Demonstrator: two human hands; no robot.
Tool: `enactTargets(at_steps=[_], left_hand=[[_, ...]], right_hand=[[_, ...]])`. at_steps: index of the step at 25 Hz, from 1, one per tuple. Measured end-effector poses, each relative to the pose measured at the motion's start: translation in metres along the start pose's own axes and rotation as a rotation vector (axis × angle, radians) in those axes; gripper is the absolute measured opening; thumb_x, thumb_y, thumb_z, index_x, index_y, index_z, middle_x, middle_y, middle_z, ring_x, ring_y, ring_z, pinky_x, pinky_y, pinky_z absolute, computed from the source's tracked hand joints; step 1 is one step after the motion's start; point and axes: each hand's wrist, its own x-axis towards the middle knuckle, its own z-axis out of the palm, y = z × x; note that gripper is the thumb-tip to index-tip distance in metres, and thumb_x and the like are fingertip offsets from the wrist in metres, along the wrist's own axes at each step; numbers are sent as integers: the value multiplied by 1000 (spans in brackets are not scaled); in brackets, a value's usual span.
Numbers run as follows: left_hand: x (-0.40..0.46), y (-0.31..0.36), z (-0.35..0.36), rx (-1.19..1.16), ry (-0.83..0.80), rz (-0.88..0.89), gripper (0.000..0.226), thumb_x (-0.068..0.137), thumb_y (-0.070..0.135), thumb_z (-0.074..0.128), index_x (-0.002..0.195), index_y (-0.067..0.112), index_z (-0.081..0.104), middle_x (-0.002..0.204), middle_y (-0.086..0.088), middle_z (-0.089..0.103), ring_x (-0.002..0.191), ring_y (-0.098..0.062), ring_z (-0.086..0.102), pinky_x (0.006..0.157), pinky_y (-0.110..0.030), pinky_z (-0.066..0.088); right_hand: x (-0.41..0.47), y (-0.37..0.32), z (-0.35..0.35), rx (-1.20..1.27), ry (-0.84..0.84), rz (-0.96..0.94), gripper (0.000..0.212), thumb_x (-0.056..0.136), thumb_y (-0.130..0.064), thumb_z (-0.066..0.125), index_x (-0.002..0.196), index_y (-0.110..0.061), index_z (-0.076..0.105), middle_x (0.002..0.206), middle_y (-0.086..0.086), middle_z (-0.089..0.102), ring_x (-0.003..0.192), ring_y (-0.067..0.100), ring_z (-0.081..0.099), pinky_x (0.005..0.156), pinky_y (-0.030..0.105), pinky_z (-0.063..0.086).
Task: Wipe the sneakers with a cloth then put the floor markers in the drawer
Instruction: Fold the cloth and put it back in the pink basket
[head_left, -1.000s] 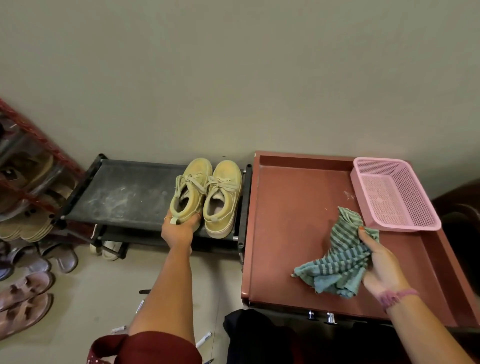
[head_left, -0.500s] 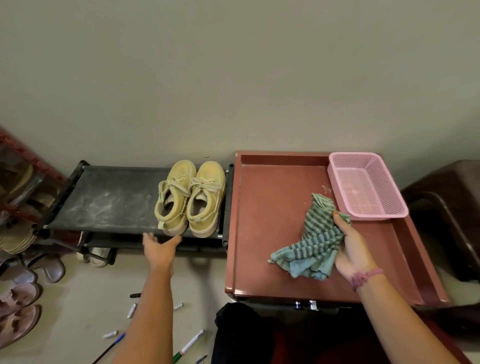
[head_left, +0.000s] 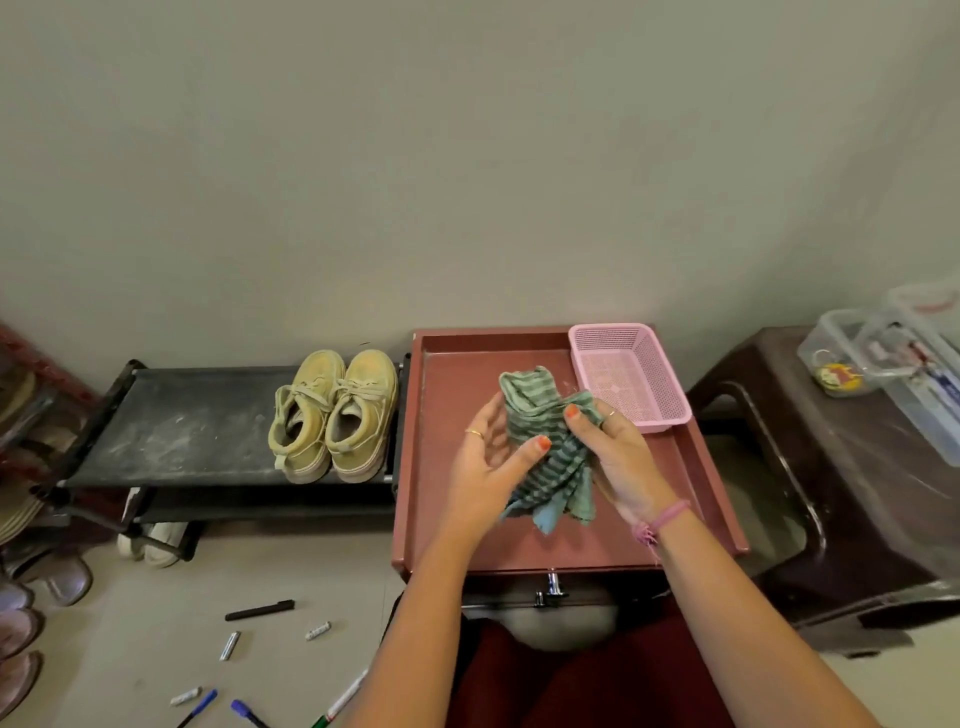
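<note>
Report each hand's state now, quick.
Left hand: thumb touches the striped cloth; whether it grips cannot be told.
Right hand: closed, gripping the striped cloth.
</note>
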Motion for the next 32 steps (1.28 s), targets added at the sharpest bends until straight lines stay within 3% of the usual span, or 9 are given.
enactTargets(at_steps=[4, 9, 13, 16, 19, 22, 26, 28, 32], left_hand=[[1, 14, 23, 21, 74, 22, 34, 81, 9, 75, 114, 9, 65, 104, -1, 74, 96, -12, 70, 84, -27, 56], [-6, 14, 49, -11, 185, -72, 30, 85, 15, 72, 114, 11, 64, 102, 1, 73, 90, -7, 70, 74, -18, 55], [-8, 13, 68, -257, 133, -294, 24, 92, 21, 62, 114, 12, 62, 105, -4, 71, 97, -18, 68, 86, -35, 55], [-10, 21, 74, -566, 113, -509, 28, 90, 30, 58, 106, 9, 64, 95, -9, 64, 84, -21, 60, 76, -36, 52], [-5, 21, 74, -716, 199, -657, 35, 86, 29, 66, 110, 4, 62, 95, -14, 60, 87, -24, 60, 77, -39, 55], [0, 15, 76, -628, 291, -691, 10, 93, 10, 56, 95, 3, 62, 82, -15, 62, 72, -22, 61, 60, -33, 55], [-3, 19, 67, -448, 240, -651, 17, 88, -7, 42, 82, -4, 58, 73, -18, 62, 57, -26, 62, 53, -31, 53], [-7, 34, 64, -295, 152, -616, 14, 88, -7, 46, 95, 0, 55, 78, -15, 61, 59, -22, 60, 50, -28, 54], [-8, 58, 54, -150, 48, -520, 48, 90, -8, 51, 124, 19, 31, 99, -17, 61, 68, -19, 63, 53, -31, 55]], right_hand=[[-14, -12, -13, -237, 120, -123, 19, 83, -17, 68, 102, -13, 69, 98, 3, 72, 92, 14, 68, 76, 24, 54], [-29, -17, -27, -364, 217, -212, 19, 86, -12, 67, 104, -10, 67, 96, 2, 71, 89, 10, 66, 71, 15, 52], [-40, -14, -32, -444, 172, -242, 17, 92, -20, 58, 109, -18, 62, 102, -3, 66, 97, 9, 63, 79, 20, 53], [-45, -15, -35, -589, 99, -305, 14, 96, -26, 50, 109, -29, 55, 107, -3, 63, 102, 10, 60, 87, 26, 51], [-52, -15, -34, -786, 38, -431, 20, 97, -23, 50, 116, -20, 55, 109, -4, 62, 104, 7, 57, 91, 23, 47], [-65, -11, -29, -899, -70, -418, 29, 90, -19, 61, 118, -21, 53, 103, -8, 62, 96, 5, 60, 85, 15, 45], [-81, -5, -35, -752, -249, -246, 37, 83, -6, 67, 112, -27, 60, 105, -10, 67, 99, 2, 63, 88, 16, 47], [-86, -12, -39, -603, -256, -203, 32, 85, 2, 63, 103, -25, 64, 104, -8, 68, 99, 4, 64, 87, 18, 49], [-92, -23, -41, -521, -290, -230, 30, 88, 5, 57, 101, -22, 62, 104, -3, 65, 98, 6, 63, 84, 18, 48]])
